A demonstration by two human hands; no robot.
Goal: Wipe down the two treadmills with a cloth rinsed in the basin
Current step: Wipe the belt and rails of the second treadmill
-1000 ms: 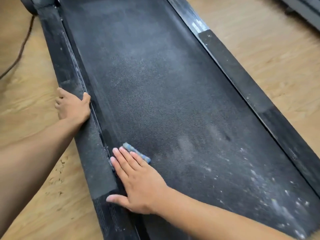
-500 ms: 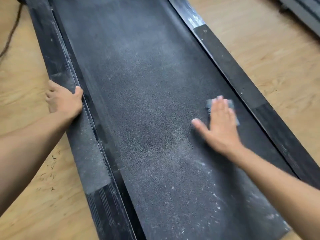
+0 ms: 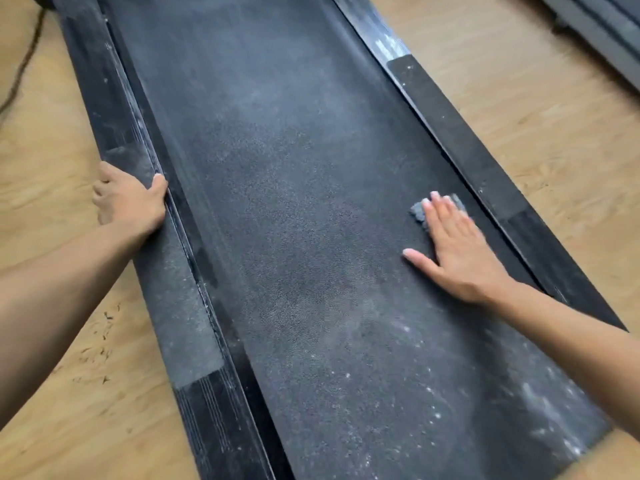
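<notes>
The treadmill's black belt (image 3: 294, 237) runs from the near edge of the view away toward the top, flanked by the left side rail (image 3: 176, 299) and the right side rail (image 3: 485, 161). The right hand (image 3: 457, 251) lies flat on the belt close to the right side rail, fingers straight and together, thumb spread out to the left. It presses a small grey-blue cloth (image 3: 418, 212) against the belt. Only the cloth's edges show past the fingertips, and the hand is somewhat blurred. The left hand (image 3: 130, 202) grips the left side rail, thumb laid over the rail's top toward the belt and fingers curled round the outer edge. The belt carries a grey film of dust, with pale specks thickest at the near right. The middle strip between the two hands looks darker. The left side rail is dusty along its textured section. The machine stands on a light wooden floor (image 3: 519, 109). A dark cable (image 3: 20, 74) trails across the floor at the upper left. A grey frame (image 3: 595, 26) in the upper right corner is possibly the second treadmill, though too little shows to confirm.
</notes>
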